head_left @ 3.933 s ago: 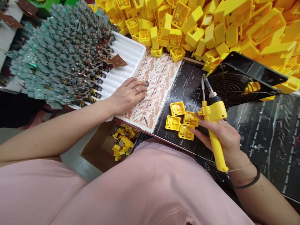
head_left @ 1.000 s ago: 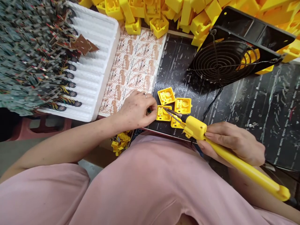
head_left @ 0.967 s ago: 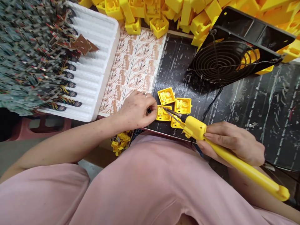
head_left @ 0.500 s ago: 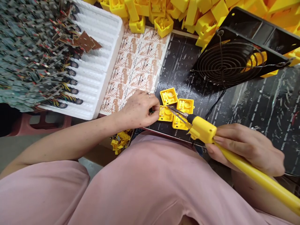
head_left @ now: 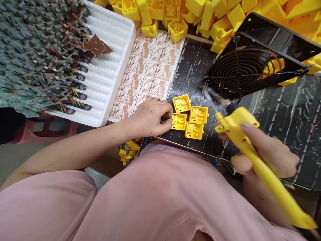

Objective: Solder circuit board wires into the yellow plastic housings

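Observation:
Several open yellow housings (head_left: 198, 114) lie grouped on the black table in front of me. My left hand (head_left: 154, 115) rests at the leftmost housing (head_left: 179, 121), thumb and fingers pinched at its left edge; what they grip is too small to make out. My right hand (head_left: 268, 150) is wrapped round a yellow soldering tool (head_left: 247, 135), raised to the right of the housings. Its metal tip points up and left, near the fan, and touches none of the housings. Small silvery parts show inside the housings.
A black fan (head_left: 240, 70) with a wire guard stands at the right. Behind it yellow casings (head_left: 223, 30) are heaped. On the left a white foam tray (head_left: 110, 67) holds many circuit boards with wires. A patterned sheet (head_left: 147, 70) lies beside the tray.
My right hand has lifted the soldering tool off the leftmost housing, up and to the right, and turned it. My left hand has stayed at the housing.

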Action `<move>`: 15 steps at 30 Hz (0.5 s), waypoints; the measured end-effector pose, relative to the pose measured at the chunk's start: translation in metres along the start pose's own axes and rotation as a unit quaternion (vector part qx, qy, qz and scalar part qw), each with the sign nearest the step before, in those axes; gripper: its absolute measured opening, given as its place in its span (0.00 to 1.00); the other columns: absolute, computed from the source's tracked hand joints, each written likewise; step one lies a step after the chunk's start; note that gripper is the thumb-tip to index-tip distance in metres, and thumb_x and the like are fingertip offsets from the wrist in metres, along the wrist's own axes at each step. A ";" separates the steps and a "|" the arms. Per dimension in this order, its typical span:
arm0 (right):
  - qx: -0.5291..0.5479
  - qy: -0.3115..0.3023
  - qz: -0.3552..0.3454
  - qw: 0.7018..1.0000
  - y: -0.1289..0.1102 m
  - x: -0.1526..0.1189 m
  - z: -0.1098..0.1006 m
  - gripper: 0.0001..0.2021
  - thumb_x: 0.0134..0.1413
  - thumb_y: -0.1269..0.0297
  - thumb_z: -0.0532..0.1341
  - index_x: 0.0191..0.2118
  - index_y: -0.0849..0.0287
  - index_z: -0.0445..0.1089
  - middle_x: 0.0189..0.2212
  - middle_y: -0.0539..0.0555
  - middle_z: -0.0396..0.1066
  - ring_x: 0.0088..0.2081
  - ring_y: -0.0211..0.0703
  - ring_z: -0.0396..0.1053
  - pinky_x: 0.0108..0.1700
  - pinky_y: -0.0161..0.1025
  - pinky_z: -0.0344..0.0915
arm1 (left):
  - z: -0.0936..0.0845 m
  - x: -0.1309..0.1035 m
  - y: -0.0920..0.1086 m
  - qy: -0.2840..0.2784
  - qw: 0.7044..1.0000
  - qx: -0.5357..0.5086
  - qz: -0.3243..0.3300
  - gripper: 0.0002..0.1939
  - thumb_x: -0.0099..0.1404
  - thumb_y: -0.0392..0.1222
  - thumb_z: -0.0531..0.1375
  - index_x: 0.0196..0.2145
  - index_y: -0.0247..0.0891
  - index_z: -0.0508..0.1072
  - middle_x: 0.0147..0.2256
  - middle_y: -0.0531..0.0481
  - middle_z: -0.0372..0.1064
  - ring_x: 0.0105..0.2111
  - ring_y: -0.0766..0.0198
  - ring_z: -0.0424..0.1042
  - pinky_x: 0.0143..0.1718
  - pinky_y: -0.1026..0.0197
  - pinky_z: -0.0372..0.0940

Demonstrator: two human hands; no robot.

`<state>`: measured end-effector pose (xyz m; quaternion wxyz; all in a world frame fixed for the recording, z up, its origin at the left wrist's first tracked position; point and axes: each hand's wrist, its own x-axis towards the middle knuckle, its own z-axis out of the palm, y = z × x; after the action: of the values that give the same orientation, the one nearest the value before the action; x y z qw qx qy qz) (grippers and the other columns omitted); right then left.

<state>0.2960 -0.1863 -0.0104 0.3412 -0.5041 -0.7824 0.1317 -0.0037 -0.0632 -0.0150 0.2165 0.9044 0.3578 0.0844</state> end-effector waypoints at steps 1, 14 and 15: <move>-0.008 0.001 -0.027 1.000 -0.002 0.004 0.000 0.22 0.73 0.53 0.60 0.68 0.51 0.65 0.31 0.50 0.77 0.29 0.42 0.77 0.33 0.39 0.73 | -0.001 0.000 0.000 0.000 1.000 0.000 -0.006 0.11 0.64 0.44 0.54 0.35 0.37 0.74 0.32 0.47 0.75 0.34 0.55 0.75 0.43 0.52 0.67; -0.092 -0.114 -0.127 0.981 0.018 0.037 0.043 0.25 0.67 0.48 0.65 0.62 0.53 0.64 0.47 0.59 0.78 0.55 0.60 0.76 0.66 0.65 0.68 | 0.002 0.013 0.000 -0.052 0.993 0.063 0.084 0.38 0.69 0.48 0.62 0.70 0.23 0.61 0.66 0.23 0.63 0.65 0.35 0.67 0.65 0.38 0.63; -0.094 -0.116 -0.137 0.979 0.020 0.040 0.042 0.23 0.68 0.51 0.65 0.62 0.54 0.64 0.46 0.60 0.78 0.53 0.60 0.76 0.65 0.64 0.69 | -0.001 0.010 0.000 -0.060 0.991 0.073 0.090 0.36 0.70 0.47 0.61 0.69 0.23 0.63 0.67 0.22 0.63 0.64 0.34 0.68 0.65 0.38 0.64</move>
<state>0.2714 -0.1365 -0.0366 0.2136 -0.4037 -0.8871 0.0670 0.0034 -0.0564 -0.0141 0.1628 0.9498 0.2661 0.0229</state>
